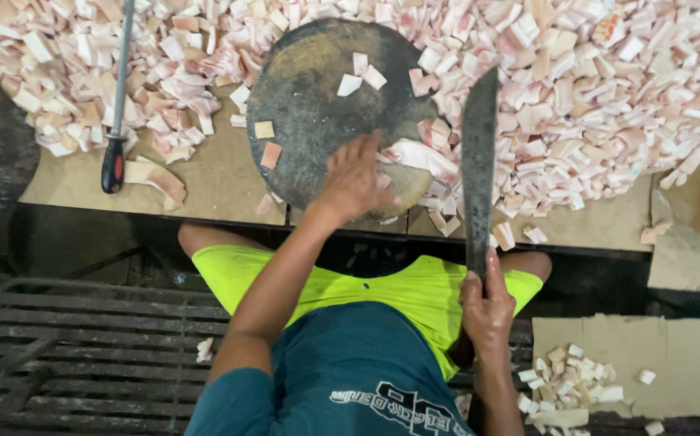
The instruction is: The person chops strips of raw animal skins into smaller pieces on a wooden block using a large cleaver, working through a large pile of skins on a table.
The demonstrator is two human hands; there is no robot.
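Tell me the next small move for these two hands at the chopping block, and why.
Probably bring the cleaver down onto the meat slab. The left hand already presses that uncut pink-and-white piece on the round wooden chopping block, while the right hand holds the blade raised just beside it. Keep the left fingers back from the edge, since they lie close to the blade's path.

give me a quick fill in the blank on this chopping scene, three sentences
1. The right hand holds a long ____ with its blade pointing away from the person.
2. The left hand rests on the near edge of a dark, ____ chopping block.
3. The sharpening steel lying at the left has a red and ____ handle.

Missing words: knife; round; black
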